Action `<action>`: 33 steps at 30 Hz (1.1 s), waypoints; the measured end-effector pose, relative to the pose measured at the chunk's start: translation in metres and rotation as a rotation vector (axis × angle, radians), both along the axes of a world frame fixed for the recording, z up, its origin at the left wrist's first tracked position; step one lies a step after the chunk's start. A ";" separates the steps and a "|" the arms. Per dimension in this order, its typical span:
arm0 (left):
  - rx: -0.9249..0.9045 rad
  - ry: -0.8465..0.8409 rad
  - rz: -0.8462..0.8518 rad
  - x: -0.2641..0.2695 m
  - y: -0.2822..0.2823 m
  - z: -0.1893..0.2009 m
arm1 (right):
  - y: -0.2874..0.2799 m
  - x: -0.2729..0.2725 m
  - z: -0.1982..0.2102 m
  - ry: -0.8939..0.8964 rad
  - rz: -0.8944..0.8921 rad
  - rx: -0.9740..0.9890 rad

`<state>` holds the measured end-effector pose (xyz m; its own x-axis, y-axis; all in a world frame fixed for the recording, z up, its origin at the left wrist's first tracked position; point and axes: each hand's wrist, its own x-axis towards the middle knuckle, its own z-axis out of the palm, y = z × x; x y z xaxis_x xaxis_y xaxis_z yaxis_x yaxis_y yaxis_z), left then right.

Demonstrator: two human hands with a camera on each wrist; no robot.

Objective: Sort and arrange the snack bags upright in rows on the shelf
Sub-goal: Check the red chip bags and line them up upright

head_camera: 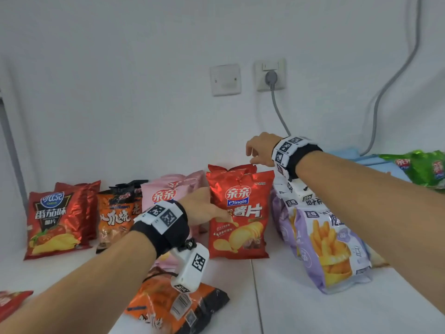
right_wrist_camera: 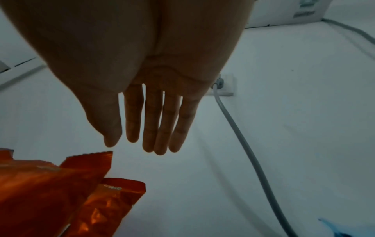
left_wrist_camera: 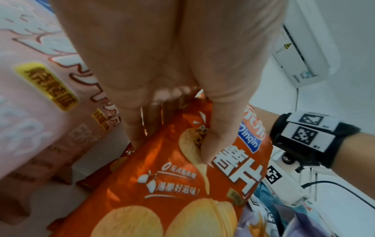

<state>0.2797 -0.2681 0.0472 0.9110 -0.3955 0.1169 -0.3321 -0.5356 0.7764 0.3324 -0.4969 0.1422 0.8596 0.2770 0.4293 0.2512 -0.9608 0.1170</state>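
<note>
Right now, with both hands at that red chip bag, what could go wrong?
The red chip bag stands only because the left hand grips its edge; the right hand hovers open above it. If released, it may topple onto the orange bag lying flat in front. An elbow could knock the leaning purple fries bag.

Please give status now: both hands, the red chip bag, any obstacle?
Left hand grips red bag at its edge, bag upright. Right hand open above the bag tops, holding nothing. Orange bag lies flat in front.
</note>
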 end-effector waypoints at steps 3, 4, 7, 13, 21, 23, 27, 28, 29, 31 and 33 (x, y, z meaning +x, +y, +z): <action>0.088 -0.005 0.021 0.006 0.000 0.002 | 0.006 0.015 0.001 0.032 -0.008 -0.055; 0.117 -0.012 0.034 0.007 -0.001 0.003 | 0.009 0.020 0.001 0.051 -0.016 -0.067; 0.169 0.000 0.066 0.012 -0.002 0.003 | 0.013 0.033 0.000 0.107 -0.034 -0.074; 0.252 -0.036 0.093 0.019 -0.006 0.002 | 0.015 0.050 -0.008 0.200 -0.012 -0.002; 0.311 -0.031 0.101 0.027 -0.010 0.002 | 0.003 0.065 -0.012 0.303 0.014 0.132; 0.302 -0.012 0.100 0.027 -0.010 0.003 | 0.004 0.064 -0.013 0.256 0.028 0.155; 0.323 -0.021 0.148 0.027 -0.011 0.004 | 0.008 0.056 -0.006 0.165 0.063 0.168; 0.332 -0.027 0.156 0.028 -0.011 0.004 | 0.007 0.053 -0.003 0.142 0.071 0.188; 0.319 -0.015 0.156 0.030 -0.011 0.003 | 0.005 0.050 0.001 0.110 0.081 0.213; 0.235 0.053 0.125 0.032 -0.013 0.003 | 0.000 0.043 0.009 0.025 0.115 0.278; 0.204 0.085 0.114 0.035 -0.014 0.005 | -0.005 0.036 0.018 -0.078 0.155 0.362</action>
<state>0.3150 -0.2826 0.0522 0.9543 -0.2969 -0.0339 -0.1985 -0.7145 0.6709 0.3679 -0.5017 0.1604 0.7809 0.2195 0.5848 0.3997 -0.8950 -0.1978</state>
